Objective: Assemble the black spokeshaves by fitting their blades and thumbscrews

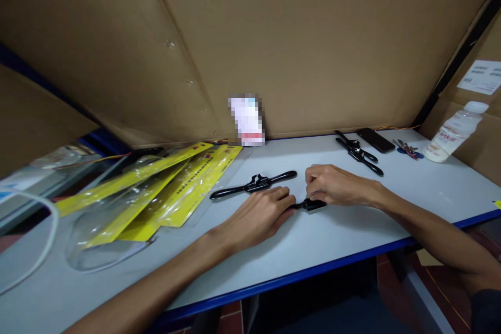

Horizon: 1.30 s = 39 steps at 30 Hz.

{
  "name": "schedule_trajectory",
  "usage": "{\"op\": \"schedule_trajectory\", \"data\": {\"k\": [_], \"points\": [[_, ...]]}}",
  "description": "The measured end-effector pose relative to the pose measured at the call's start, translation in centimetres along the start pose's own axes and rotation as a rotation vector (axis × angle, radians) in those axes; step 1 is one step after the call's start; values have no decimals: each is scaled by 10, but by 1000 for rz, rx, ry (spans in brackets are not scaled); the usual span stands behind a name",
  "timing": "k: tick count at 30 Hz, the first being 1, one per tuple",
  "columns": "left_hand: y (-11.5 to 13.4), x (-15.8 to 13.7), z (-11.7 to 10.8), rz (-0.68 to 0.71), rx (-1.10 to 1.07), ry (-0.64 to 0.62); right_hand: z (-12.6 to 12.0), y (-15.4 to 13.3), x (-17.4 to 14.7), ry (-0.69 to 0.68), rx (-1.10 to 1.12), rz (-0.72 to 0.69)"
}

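Between my hands is a black spokeshave (314, 205), low over the table near its front edge. My left hand (266, 210) is closed round one of its handles. Fingers of my right hand (332, 183) are pinched together at the middle of the tool; they hide its far handle and whatever small part they grip. Just beyond my left hand lies another spokeshave (256, 183) with both handles showing. Two more spokeshaves (358, 152) lie side by side past my right hand.
Yellow-carded clear plastic packages (188, 182) spread over the table's left side, near a white cable (50, 240). A lit phone screen (247, 120) leans on the cardboard back wall (274, 36). Toward the right are a dark phone (376, 140), keys (407, 149) and a bottle (454, 133).
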<state>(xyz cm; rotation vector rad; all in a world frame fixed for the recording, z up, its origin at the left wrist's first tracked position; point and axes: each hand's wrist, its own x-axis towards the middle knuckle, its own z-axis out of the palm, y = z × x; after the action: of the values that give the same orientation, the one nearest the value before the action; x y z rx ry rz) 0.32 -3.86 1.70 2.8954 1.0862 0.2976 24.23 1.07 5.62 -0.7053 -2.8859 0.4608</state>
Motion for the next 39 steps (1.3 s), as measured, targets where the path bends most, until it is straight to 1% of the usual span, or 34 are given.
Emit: {"op": "schedule_trajectory", "data": {"k": [6, 13, 19, 22, 26, 29, 31, 33, 36, 39], "points": [[0, 0, 1, -27, -52, -16, -1, 2, -1, -7, -34, 6], [-2, 0, 2, -34, -74, -14, 1, -9, 1, -38, -85, 44], [-2, 0, 2, -63, -120, -9, 4, -9, 0, 7, -11, 97], [-1, 1, 1, -70, -129, -11, 9, -6, 2, 28, 41, 167], [-1, 1, 0, -59, -131, 9, 20, -5, 6, 87, 111, 345], [-1, 1, 0, -47, -127, 13, 27, -5, 8, 133, 159, 396], [-1, 1, 1, -40, -126, 14, 26, -5, 7, 139, 150, 388], [-1, 1, 1, -38, -124, 12, 21, -5, 5, 128, 84, 365], [0, 0, 0, -46, -119, 0, 5, -4, -2, 101, -17, 300], [0, 0, 0, -52, -125, -14, -12, -5, -8, 13, -2, 202]]}}
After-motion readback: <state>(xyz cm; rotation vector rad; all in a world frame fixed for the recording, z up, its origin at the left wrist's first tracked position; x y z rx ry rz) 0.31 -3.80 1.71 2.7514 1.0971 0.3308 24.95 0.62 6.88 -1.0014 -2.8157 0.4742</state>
